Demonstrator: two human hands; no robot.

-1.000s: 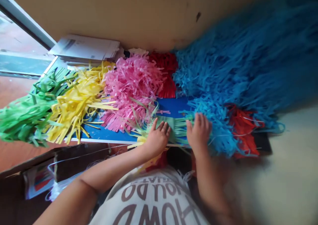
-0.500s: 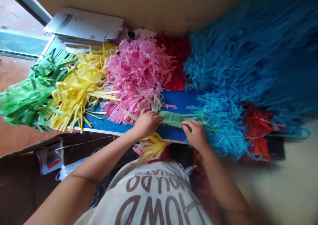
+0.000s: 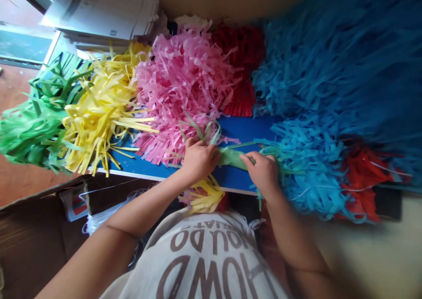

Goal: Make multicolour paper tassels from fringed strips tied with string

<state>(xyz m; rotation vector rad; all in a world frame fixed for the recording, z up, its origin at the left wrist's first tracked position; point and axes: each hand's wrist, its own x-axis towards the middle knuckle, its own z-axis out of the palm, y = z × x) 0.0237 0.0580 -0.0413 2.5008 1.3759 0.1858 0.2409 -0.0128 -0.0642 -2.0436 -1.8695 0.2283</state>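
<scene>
A pale green fringed paper strip (image 3: 231,157) lies gathered into a narrow roll on the blue table top (image 3: 242,129). My left hand (image 3: 198,158) is closed around its left end, where loose green fringe sticks up. My right hand (image 3: 262,171) is closed on its right end, fingers pinched over the paper. Both hands sit near the table's front edge, between the pink fringe pile (image 3: 184,88) and the blue fringe pile (image 3: 310,167).
Green (image 3: 36,118), yellow (image 3: 99,114), dark red (image 3: 240,66) and orange-red (image 3: 362,180) fringe piles crowd the table. A large blue fringe mass (image 3: 346,57) fills the right. A paper stack (image 3: 99,13) sits at the back left. Yellow fringe (image 3: 204,195) hangs by my lap.
My hands went from lying flat on the spread green paper to gripping it; the strip has been gathered into a narrow roll. The view shifted slightly downward.
</scene>
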